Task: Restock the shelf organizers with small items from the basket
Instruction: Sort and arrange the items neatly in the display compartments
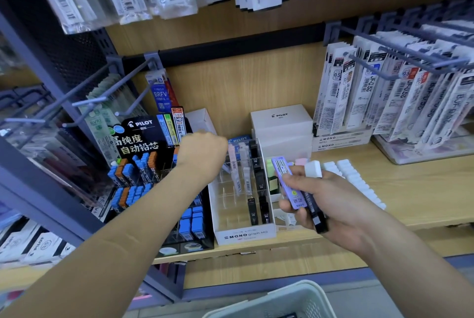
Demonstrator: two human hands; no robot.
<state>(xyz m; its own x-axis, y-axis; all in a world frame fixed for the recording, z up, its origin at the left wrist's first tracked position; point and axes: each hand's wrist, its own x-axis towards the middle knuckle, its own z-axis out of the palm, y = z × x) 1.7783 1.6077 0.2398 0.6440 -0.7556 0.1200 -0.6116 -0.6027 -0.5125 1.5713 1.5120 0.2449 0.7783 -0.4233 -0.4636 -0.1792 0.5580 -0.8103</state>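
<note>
My right hand grips a small bunch of lead-refill cases: a lilac one, a dark one and a white-capped one. It hovers just right of the white MONO organizer, whose clear slots hold several white and black cases. My left hand reaches over the organizer's back left corner with fingers curled downward; whatever they hold is hidden behind the hand. The pale basket shows its rim at the bottom edge.
A black PILOT display with blue and orange lead cases stands left of the organizer. White PILOT boxes sit behind it. A row of white erasers lies on the wooden shelf. Hanging refill packs fill pegs at right and above.
</note>
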